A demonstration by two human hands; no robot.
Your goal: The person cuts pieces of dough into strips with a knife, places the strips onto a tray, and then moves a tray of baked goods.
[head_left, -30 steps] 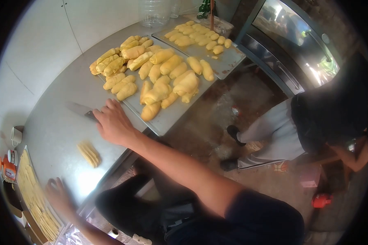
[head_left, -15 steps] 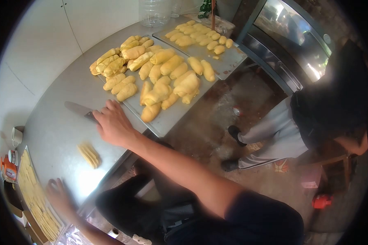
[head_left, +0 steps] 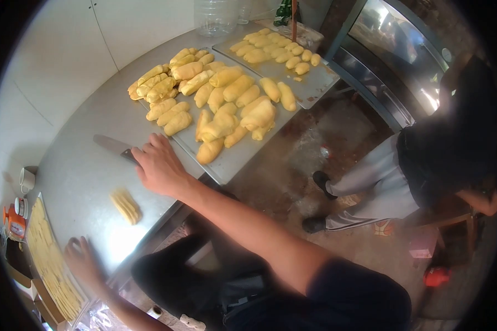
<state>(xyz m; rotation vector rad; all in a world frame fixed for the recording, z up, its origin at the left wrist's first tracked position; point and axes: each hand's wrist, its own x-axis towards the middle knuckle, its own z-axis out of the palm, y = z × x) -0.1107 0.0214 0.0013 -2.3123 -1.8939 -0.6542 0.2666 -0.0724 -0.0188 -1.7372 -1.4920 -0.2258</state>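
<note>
My right hand [head_left: 159,165] is closed round the dark handle of a knife [head_left: 111,144], its blade pointing left, low over the metal table. Below it lies a small bundle of pale yellow dough strips [head_left: 125,207], apart from both hands. At the lower left, my left hand [head_left: 84,260] has its fingers apart and holds nothing I can see. It is nearest to a tray of long dough strips [head_left: 52,267]. Beyond the knife, golden bread rolls [head_left: 234,88] are heaped on a metal tray [head_left: 218,168].
Another tray [head_left: 317,91] of smaller rolls stands behind. A clear plastic jug [head_left: 214,19] is at the back, a white mug [head_left: 26,179] and an orange scale [head_left: 15,223] at the left edge. Another person [head_left: 425,160] stands right, near a metal-framed glass cabinet [head_left: 392,49].
The camera view has shifted slightly, so the whole scene sits a little further right. Both hands, the knife and the dough bundle keep about the same places on the table.
</note>
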